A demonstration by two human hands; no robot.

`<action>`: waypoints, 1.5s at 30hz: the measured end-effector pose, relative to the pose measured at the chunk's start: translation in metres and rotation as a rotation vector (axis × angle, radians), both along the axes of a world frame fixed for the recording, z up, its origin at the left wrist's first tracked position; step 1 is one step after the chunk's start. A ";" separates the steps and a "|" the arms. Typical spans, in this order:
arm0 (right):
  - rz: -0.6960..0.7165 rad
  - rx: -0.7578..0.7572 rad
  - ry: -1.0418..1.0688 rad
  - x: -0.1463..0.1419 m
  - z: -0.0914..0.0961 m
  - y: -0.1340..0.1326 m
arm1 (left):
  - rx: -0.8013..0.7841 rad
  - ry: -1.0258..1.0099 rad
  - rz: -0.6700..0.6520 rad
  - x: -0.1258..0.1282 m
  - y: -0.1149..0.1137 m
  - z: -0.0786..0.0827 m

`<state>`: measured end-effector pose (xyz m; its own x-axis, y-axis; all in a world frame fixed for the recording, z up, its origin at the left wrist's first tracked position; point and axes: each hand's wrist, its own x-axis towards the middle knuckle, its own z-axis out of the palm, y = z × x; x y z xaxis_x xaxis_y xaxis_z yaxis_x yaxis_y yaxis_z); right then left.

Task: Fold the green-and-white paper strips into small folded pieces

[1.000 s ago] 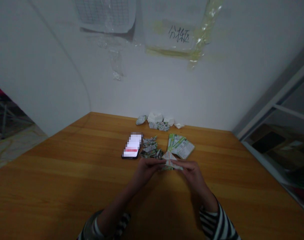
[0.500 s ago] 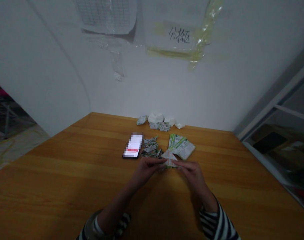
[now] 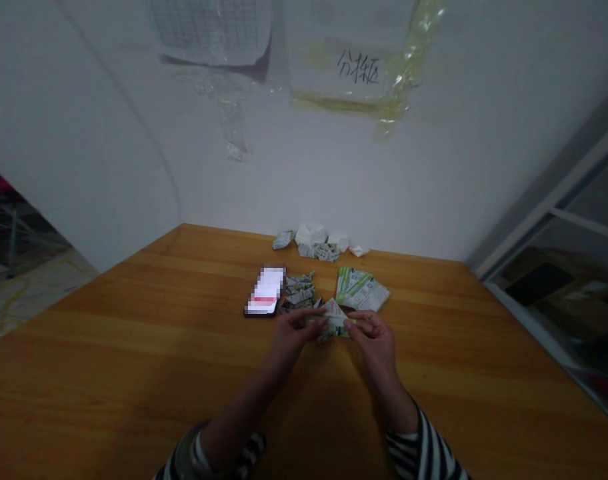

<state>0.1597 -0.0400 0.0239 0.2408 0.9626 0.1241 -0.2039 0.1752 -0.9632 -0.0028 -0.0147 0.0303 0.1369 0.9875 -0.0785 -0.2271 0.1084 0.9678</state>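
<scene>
A small piece of folded printed paper (image 3: pixel 336 320), peaked at the top, is held up between my two hands just over the table. My left hand (image 3: pixel 295 331) pinches its left side with thumb and fingers. At its right side, my right hand (image 3: pixel 377 337) grips the edge the same way. Several folded paper pieces (image 3: pixel 300 291) lie in a cluster beyond my left hand. Behind my right hand rests a stack of green and white printed paper (image 3: pixel 363 289). My fingers cover part of the held paper's edges.
A phone (image 3: pixel 266 291) with a lit screen lies left of the folded pieces. Crumpled white paper (image 3: pixel 311 235) and small printed paper pieces (image 3: pixel 320 252) sit along the wall at the back of the wooden table (image 3: pixel 134 320). Shelving (image 3: pixel 549 267) stands at the right.
My right hand has moved slightly left, and its fingers have curled more. The held paper now shows a green and white lower part below its peak.
</scene>
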 end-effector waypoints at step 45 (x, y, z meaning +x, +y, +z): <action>0.073 0.050 -0.247 0.002 0.005 -0.004 | 0.211 0.134 -0.100 -0.006 0.000 0.004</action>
